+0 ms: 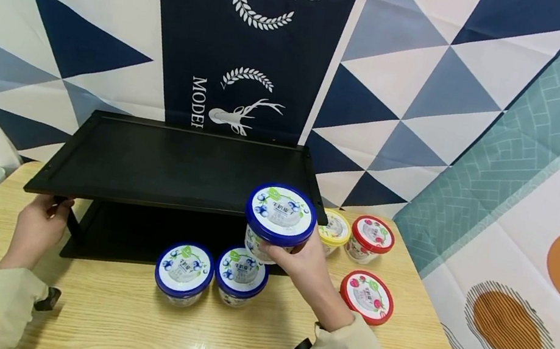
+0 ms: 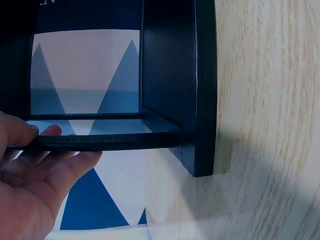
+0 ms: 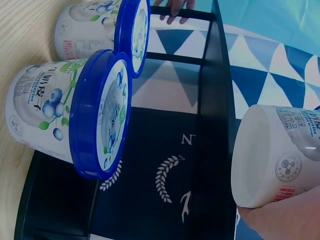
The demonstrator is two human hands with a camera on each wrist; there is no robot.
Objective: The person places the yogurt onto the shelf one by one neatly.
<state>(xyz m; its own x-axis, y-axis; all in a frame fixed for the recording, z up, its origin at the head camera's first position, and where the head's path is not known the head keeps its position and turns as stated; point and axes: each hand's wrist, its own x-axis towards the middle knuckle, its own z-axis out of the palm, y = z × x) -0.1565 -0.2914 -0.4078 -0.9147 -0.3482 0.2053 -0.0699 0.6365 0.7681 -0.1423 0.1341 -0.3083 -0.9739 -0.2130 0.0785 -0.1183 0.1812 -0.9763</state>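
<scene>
My right hand [image 1: 308, 262] grips a round white tub [image 1: 281, 215] with a blue lid and blueberry pictures. It is held up at the front right edge of a black two-tier shelf [image 1: 175, 166], overlapping the upper board in the head view. The left hand [image 1: 39, 227] holds the shelf's left side post [image 2: 120, 142] between thumb and fingers, just under the upper board. On the table before the shelf stand two more blue-lidded tubs, one at the left [image 1: 184, 273] and one at the right [image 1: 241, 276], side by side.
Right of the shelf are a yellow-lidded tub [image 1: 334, 231] and a red-lidded tub [image 1: 371, 239]; another red-lidded tub [image 1: 367, 298] stands nearer, beside my right forearm. Patterned cloth [image 1: 383, 87] hangs behind the wooden table [image 1: 122, 321].
</scene>
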